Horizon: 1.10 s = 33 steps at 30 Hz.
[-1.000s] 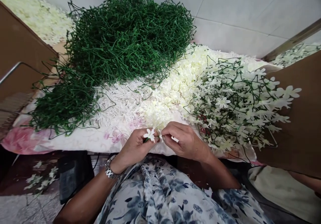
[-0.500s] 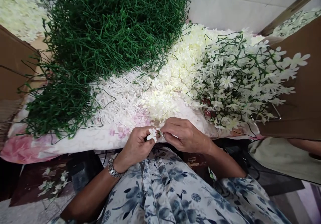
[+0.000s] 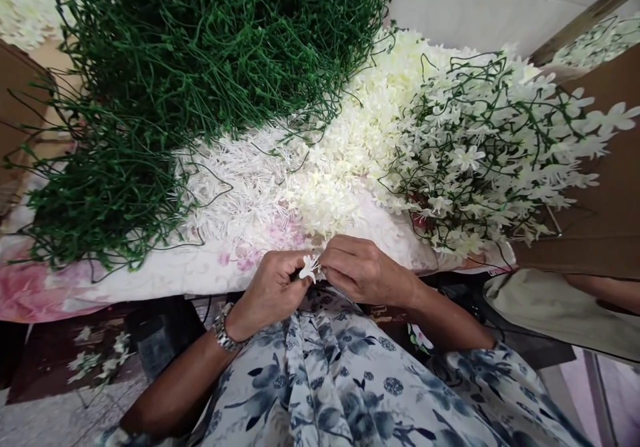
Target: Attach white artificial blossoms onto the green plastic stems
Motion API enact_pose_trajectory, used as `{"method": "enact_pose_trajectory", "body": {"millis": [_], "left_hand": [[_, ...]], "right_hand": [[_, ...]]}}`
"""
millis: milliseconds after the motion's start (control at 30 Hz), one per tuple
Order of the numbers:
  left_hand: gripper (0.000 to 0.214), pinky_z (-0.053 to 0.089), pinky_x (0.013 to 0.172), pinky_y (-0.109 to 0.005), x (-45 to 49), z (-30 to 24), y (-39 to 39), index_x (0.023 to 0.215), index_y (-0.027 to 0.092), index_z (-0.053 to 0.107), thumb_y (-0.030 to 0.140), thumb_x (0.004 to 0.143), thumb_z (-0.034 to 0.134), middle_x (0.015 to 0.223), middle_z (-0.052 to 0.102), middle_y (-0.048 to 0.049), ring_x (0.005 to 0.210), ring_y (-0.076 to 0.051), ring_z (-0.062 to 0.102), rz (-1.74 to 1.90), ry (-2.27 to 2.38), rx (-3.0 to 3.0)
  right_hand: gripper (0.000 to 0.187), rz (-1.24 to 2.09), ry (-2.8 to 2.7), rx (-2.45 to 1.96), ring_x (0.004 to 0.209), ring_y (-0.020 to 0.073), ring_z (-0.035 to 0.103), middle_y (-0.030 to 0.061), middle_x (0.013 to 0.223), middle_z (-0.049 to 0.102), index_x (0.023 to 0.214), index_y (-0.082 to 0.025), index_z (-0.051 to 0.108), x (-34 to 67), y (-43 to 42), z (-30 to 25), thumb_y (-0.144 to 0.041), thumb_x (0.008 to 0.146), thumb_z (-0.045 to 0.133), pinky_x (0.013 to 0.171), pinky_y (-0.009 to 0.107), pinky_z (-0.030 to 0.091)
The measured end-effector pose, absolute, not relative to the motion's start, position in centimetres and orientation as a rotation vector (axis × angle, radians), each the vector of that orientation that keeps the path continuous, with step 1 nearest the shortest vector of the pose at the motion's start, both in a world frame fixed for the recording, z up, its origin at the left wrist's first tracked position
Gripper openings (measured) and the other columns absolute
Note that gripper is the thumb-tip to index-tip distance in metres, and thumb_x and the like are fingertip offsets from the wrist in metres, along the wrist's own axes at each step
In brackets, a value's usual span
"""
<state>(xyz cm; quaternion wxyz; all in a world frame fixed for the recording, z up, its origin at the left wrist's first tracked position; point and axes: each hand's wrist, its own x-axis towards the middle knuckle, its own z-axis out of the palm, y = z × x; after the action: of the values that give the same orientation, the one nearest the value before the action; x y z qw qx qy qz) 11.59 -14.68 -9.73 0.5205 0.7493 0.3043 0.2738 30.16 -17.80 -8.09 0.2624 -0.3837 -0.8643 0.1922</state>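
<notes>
Close to the table's near edge, my left hand (image 3: pixel 274 292) pinches a white artificial flower (image 3: pixel 309 269) between thumb and forefinger, its petals facing up and out. My right hand (image 3: pixel 364 270) meets it from the right, fingertips pressed together at the flower's stamens; whatever small part they grip is mostly covered by the fingers. Beyond my hands lie a pile of thin white stamens (image 3: pixel 233 187) and a heap of cream-white petals (image 3: pixel 330 193). A large mound of green plastic stems (image 3: pixel 215 53) rises at the back left.
Assembled white flowers on stems (image 3: pixel 480 153) are heaped at the right, against a cardboard box (image 3: pixel 600 200). A floral cloth (image 3: pixel 165 277) covers the table. A few flower sprigs (image 3: pixel 103 360) lie low at the left. Another person's arm (image 3: pixel 605 291) shows at the right edge.
The flower has turned slightly and shifted a little right towards my right fingertips. Both hands stay together in nearly the same place. The view has shifted slightly.
</notes>
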Motion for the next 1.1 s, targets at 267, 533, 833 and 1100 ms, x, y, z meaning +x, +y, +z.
{"method": "enact_pose_trajectory", "body": {"millis": [267,533,833,1100], "left_hand": [[0.018,0.03,0.052,-0.018,11.5,-10.2,-15.0,0.059,0.015,0.047,0.006,0.074,0.045,0.055,0.041,0.0059,0.054,-0.006,0.034,0.626,0.761,1.69],[0.025,0.031,0.05,-0.021,11.0,-9.2,-14.6,0.058,0.015,0.052,0.03,0.063,0.072,0.054,0.047,0.0048,0.047,-0.005,0.036,0.781,0.876,0.843],[0.039,0.022,0.048,-0.023,11.0,-8.7,-14.4,0.041,0.015,0.038,0.02,0.065,0.068,0.039,0.036,0.0062,0.042,-0.003,0.03,0.663,0.842,0.708],[0.031,0.022,0.046,-0.023,11.3,-8.5,-14.4,0.042,0.014,0.045,0.022,0.061,0.069,0.04,0.036,0.0062,0.043,-0.003,0.027,0.618,0.879,0.766]], "right_hand": [[0.018,0.468,-2.381,-1.088,0.067,0.0134,0.047,0.0035,0.071,0.053,0.079,-0.015,0.056,30.0,-18.0,-8.2,-0.008,0.089,0.042,0.061,0.025,0.043],[0.016,0.371,-2.133,-1.155,0.083,0.0171,0.06,0.0085,0.087,0.064,0.104,-0.016,0.057,31.4,-17.7,-4.8,-0.02,0.088,0.055,0.071,0.029,0.05],[0.023,0.273,-2.202,-1.003,0.088,0.0173,0.058,0.0105,0.095,0.063,0.109,-0.014,0.058,30.1,-16.2,-4.8,-0.015,0.086,0.055,0.075,0.029,0.051],[0.012,0.377,-2.315,-0.989,0.074,0.0149,0.053,0.0062,0.078,0.062,0.086,-0.015,0.059,29.5,-15.6,-5.3,-0.014,0.09,0.047,0.067,0.028,0.047]]}}
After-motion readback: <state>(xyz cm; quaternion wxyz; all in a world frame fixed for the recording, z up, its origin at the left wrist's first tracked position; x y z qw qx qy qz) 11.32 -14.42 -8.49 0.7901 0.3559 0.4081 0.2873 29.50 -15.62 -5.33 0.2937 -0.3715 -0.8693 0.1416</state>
